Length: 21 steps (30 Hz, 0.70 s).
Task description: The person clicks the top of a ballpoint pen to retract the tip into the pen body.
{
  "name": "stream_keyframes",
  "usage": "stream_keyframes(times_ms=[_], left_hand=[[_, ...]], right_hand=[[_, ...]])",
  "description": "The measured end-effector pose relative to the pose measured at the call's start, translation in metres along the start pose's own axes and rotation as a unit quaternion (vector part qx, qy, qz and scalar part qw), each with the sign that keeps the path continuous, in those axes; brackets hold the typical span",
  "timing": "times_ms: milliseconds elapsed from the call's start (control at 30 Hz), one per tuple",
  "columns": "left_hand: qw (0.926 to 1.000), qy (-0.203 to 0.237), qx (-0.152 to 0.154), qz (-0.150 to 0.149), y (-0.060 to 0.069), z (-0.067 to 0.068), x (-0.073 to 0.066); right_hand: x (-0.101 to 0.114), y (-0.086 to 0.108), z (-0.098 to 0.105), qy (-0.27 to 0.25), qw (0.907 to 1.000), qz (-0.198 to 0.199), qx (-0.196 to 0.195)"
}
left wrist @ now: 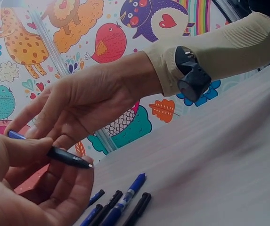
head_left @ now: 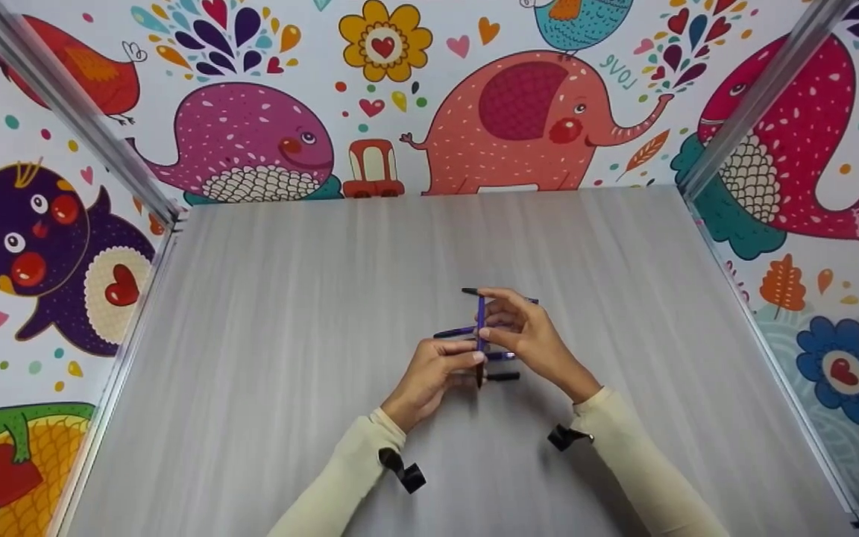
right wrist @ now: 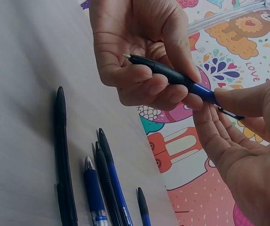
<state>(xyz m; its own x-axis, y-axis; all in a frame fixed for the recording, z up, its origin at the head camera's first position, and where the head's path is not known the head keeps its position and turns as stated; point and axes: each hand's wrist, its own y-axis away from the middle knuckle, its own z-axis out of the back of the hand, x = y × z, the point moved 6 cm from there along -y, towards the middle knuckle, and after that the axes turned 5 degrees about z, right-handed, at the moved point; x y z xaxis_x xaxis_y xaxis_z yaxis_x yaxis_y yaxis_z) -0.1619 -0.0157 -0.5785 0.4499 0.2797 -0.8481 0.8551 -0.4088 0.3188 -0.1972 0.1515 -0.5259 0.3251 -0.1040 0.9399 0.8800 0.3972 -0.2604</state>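
Observation:
A blue click pen [right wrist: 172,75] with a black grip section is held between both hands above the table. In the head view, my left hand [head_left: 429,377] pinches the lower, black part, tip towards me. My right hand [head_left: 530,332] holds the blue upper end between thumb and fingers, near the clip. The pen's metal point is out in the right wrist view. Beneath the hands several pens lie side by side on the table, among them a black pen [right wrist: 64,165], a blue pen with a silver tip [right wrist: 94,193] and a slim blue-and-black pen [right wrist: 116,174]. The hands partly hide them in the head view.
The grey wood-grain table [head_left: 310,298] stretches around the hands. Metal frame posts [head_left: 131,156] stand at its back corners, and a cartoon-printed wall covering [head_left: 385,97] surrounds it. A black device [head_left: 403,471] sits on the left wrist, another [head_left: 567,438] on the right.

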Motion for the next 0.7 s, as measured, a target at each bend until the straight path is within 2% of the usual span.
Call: stream_keyframes(times_ms=[133,300,500,600,700], left_hand=[[0.9998,-0.014,-0.013,-0.003,0.001,0.004,-0.003],[0.9975,-0.065,-0.024,-0.013,0.002,0.010,-0.008],[0.9914,-0.120,-0.038,-0.034,0.002,0.021,-0.011],[0.9869,-0.147,-0.049,-0.046,0.002,0.026,-0.014],[0.9778,-0.190,-0.067,-0.057,0.003,0.033,-0.017]], right_hand=[[0.000,-0.001,-0.001,0.008,0.9999,0.010,-0.001],[-0.002,-0.002,0.001,0.018,0.9994,0.028,-0.010],[-0.003,-0.006,0.009,-0.026,0.9975,0.051,-0.041],[-0.004,-0.008,0.013,-0.032,0.9968,0.049,-0.054],[-0.007,-0.009,0.016,-0.022,0.9973,0.039,-0.058]])
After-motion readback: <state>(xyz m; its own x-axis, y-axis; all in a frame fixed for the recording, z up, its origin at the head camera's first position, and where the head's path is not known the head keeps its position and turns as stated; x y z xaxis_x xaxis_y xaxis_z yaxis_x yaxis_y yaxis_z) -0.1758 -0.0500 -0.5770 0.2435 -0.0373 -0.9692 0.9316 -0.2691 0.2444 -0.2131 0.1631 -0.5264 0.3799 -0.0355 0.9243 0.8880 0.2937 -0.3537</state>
